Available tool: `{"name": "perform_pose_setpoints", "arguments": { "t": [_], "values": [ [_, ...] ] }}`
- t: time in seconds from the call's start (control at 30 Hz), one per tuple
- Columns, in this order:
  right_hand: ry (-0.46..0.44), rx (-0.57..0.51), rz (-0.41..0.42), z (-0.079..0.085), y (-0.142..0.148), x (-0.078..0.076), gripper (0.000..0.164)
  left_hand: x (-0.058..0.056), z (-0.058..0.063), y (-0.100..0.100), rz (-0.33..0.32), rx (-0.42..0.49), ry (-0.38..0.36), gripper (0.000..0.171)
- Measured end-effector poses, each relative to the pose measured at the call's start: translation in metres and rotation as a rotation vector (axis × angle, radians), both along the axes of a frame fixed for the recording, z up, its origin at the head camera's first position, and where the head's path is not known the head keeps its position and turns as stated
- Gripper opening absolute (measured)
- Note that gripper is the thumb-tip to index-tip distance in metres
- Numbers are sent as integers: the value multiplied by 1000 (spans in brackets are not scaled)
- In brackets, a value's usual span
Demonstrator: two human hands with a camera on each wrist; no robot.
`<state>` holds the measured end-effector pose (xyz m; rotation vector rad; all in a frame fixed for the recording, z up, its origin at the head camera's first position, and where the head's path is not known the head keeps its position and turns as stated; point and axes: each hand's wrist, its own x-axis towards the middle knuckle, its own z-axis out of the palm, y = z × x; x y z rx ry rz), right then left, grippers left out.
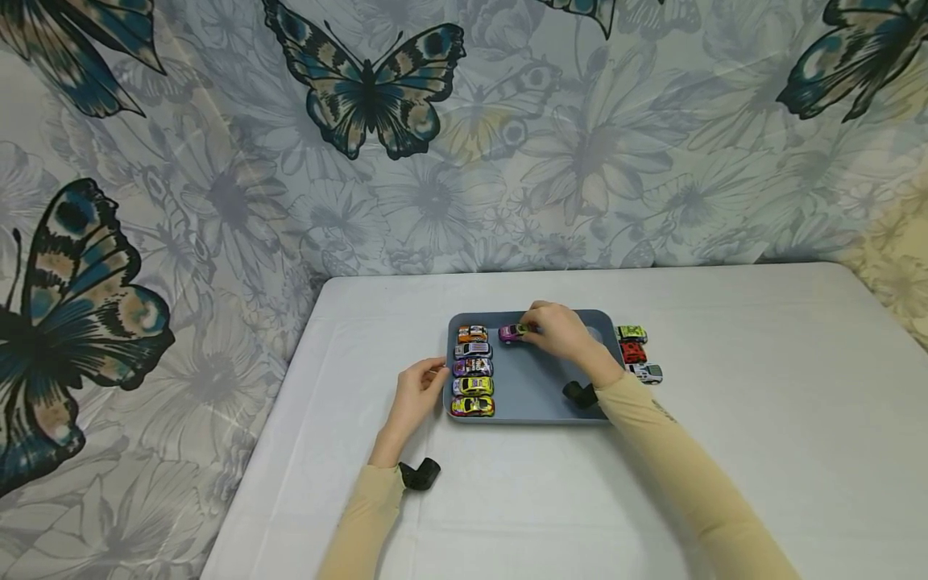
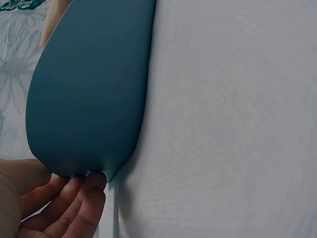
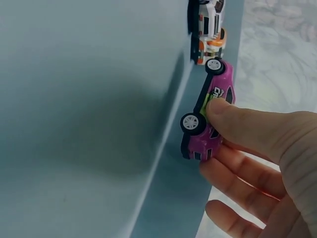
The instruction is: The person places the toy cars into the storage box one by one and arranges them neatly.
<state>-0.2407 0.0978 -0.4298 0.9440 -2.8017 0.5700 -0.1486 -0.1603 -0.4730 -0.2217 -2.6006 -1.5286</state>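
A shallow blue-grey tray [image 1: 540,420] lies on the table with a column of several toy cars [image 1: 473,367] along its left side. My right hand [image 1: 565,332] pinches a purple toy car [image 3: 213,109] between thumb and fingers. In the head view that purple car is over the back part of the tray, right of an orange-and-white toy car [image 1: 473,333]. At the tray's left edge is my left hand [image 1: 416,395], its curled fingers and thumb gripping the rim. The left wrist view shows these fingertips [image 2: 94,178] against the tray's outer wall.
Beyond the tray's right edge stand a green toy car [image 1: 632,333], a red toy car [image 1: 633,353] and a white toy car [image 1: 647,373]. A white cloth covers the table [image 1: 507,507]. Butterfly-patterned fabric [image 1: 449,201] hangs behind it.
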Motion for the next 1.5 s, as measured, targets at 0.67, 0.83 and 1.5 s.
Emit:
{"name": "perform_pose_setpoints", "arguments": {
  "t": [0.67, 0.83, 1.5],
  "values": [
    [55, 42, -29, -14, -12, -7, 16, 0, -1, 0, 2, 4, 2, 28],
    [72, 41, -36, -16, -11, -7, 16, 0, -1, 0, 4, 5, -6, 28],
    [124, 84, -30, -16, -12, -8, 15, -1, -1, 0, 10, 8, -3, 27]
  ]
}}
